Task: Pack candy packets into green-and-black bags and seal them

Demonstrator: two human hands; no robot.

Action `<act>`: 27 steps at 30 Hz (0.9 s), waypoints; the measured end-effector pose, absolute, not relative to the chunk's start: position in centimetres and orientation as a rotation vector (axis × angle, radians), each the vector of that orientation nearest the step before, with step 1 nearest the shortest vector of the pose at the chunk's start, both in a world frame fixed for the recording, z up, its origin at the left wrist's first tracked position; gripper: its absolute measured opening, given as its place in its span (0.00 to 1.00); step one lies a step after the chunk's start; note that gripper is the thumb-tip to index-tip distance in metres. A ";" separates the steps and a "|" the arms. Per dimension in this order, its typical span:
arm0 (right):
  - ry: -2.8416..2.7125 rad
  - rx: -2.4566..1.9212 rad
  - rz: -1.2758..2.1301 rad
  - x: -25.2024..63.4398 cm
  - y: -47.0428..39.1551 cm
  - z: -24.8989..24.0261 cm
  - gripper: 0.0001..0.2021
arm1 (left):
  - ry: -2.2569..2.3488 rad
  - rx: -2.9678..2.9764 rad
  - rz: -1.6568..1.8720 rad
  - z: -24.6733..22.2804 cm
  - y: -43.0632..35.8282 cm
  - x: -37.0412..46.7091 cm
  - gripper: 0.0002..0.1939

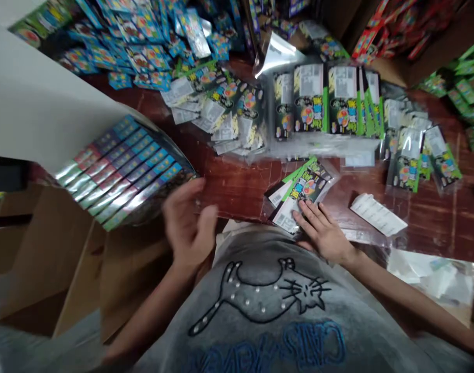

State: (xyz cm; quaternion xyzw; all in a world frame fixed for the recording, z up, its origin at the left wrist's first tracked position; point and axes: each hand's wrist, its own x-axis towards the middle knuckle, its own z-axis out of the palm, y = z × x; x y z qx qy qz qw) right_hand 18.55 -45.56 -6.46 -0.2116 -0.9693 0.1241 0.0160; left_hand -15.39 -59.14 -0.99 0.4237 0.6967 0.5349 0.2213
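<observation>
in the head view, the right hand (pixel 325 234) lies flat on black-and-green packets (pixel 307 189) at the near edge of the table (pixel 233 186), its fingers slightly spread; the left hand (pixel 190 223) is blurred, thumb apart from the fingers, near a box of coloured packs (pixel 124 171), contact unclear; beyond the packets lies 1 clear bag (pixel 318 146); 1 white printed strip (pixel 378 214) rests to their right.

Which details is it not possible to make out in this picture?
All in the head view:
Left hand: motion blur hides finger details.
Black packet: partly covered by the right hand.
Its white label: print too small to read.
Red packets: cut off by the top edge.
</observation>
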 end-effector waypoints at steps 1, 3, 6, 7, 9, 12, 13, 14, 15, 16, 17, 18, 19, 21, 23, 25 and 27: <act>-2.976 -0.563 0.386 19.8 -46.0 -7.0 0.31 | 1.856 1.160 1.424 -1.7 -57.1 -14.0 0.23; -2.841 -0.460 0.381 20.7 -46.7 -7.5 0.20 | 1.598 1.054 1.189 -3.2 -52.8 -11.4 0.25; -2.669 -0.511 0.436 20.0 -47.3 -7.3 0.12 | 1.526 1.013 0.902 -4.8 -46.7 -8.4 0.29; -2.641 -0.545 0.481 19.8 -47.4 -7.2 0.11 | 1.564 1.043 0.827 -5.0 -45.0 -7.7 0.31; -2.606 -0.582 0.602 19.4 -47.3 -7.1 0.09 | 1.604 1.126 0.676 -4.8 -42.4 -6.6 0.32; -2.487 -0.604 0.749 19.2 -46.1 -6.3 0.10 | 1.512 1.314 0.523 -3.7 -41.0 -5.5 0.18; -2.410 -0.655 0.725 19.2 -45.4 -5.9 0.10 | 1.475 1.405 0.518 -3.2 -41.0 -5.2 0.12; -2.326 -0.738 0.659 19.1 -44.6 -5.3 0.11 | 1.442 1.491 0.541 -2.8 -41.4 -5.0 0.09; -2.248 -0.843 0.573 18.9 -43.7 -4.6 0.13 | 1.409 1.558 0.580 -2.4 -41.8 -4.9 0.10; -2.193 -0.950 0.495 18.7 -42.8 -4.0 0.15 | 1.376 1.597 0.622 -2.0 -42.4 -4.9 0.11; -2.167 -1.041 0.451 18.5 -41.9 -3.3 0.18 | 1.345 1.607 0.663 -1.7 -43.1 -5.0 0.11; -2.174 -1.109 0.455 18.2 -41.0 -2.7 0.19 | 1.326 1.594 0.700 -1.3 -43.7 -5.1 0.12; -2.197 -1.152 0.498 17.8 -40.2 -2.1 0.19 | 1.324 1.568 0.729 -1.0 -44.3 -5.3 0.13; -2.252 -1.188 0.619 17.1 -38.9 -1.0 0.17 | 1.389 1.510 0.758 -0.6 -45.1 -5.9 0.15; -2.338 -1.155 0.729 16.3 -37.8 0.3 0.17 | 1.467 1.467 0.766 -0.2 -45.6 -6.6 0.16; -2.478 -0.976 0.924 15.8 -36.5 1.8 0.21 | 1.434 1.423 0.760 0.0 -45.9 -7.6 0.15; -2.596 -0.667 1.204 15.3 -35.0 3.4 0.23 | 1.282 1.336 0.715 0.0 -46.1 -8.6 0.13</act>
